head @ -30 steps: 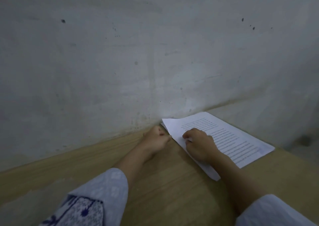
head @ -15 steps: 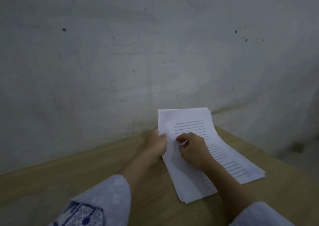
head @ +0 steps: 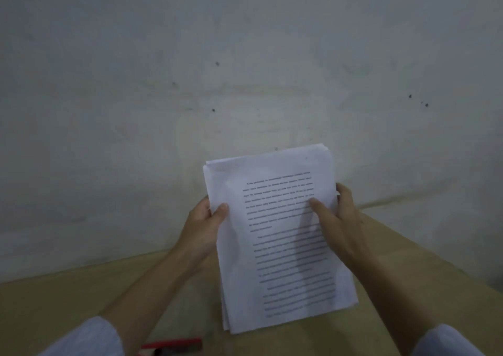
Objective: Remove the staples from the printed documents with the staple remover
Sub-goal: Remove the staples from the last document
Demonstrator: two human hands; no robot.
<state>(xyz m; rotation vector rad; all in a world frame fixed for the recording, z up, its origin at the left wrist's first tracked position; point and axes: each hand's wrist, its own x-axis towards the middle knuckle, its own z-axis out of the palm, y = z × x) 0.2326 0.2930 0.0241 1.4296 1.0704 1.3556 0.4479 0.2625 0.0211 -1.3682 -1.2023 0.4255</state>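
Between the hands, a stack of printed documents point(head: 277, 236) stands lifted, long axis running away from the person, left hand point(head: 202, 226) and right hand point(head: 339, 223) pinching its side edges, while the red staple remover point(head: 174, 345) lies on the bench point(head: 54, 301) nearer the left arm.

Two bare forearms in frame, no gloves, watch or rings visible. Left hand point(head: 202, 226) and right hand point(head: 339, 223) bare, nails short. Left sleeve point(head: 89, 338): pale grey-blue fabric, loose, pushed up toward elbow, cut off by bottom edge. Right sleeve point(head: 446, 340): same pale fabric, same length. Any print on sleeves too blurred to tell.
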